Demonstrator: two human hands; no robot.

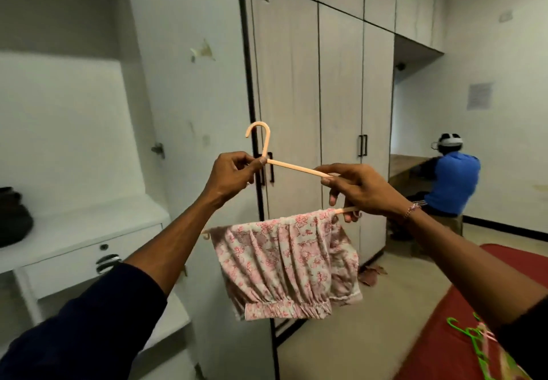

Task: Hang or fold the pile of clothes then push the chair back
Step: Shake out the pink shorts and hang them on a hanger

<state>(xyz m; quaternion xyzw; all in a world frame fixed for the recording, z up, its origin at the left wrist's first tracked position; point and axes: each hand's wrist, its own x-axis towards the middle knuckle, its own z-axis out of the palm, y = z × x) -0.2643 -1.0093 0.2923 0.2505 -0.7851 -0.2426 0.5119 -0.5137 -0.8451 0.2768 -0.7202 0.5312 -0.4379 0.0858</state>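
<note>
I hold a peach plastic hanger (292, 166) up in front of the wardrobe. My left hand (229, 176) pinches it just below the hook. My right hand (360, 188) grips its right shoulder, fingers curled round the upper arm and reaching the bottom bar. A pink-and-white floral garment (287, 264) is folded over the bottom bar and hangs down with its gathered hem lowest.
An open wardrobe section with a white shelf and drawer (89, 249) is at left; a dark bag (13, 216) sits on the shelf. Closed wardrobe doors (341, 113) lie ahead. A red bed (450, 335) with green and pink hangers (474, 338) is at lower right. A seated person (447, 184) is at the far desk.
</note>
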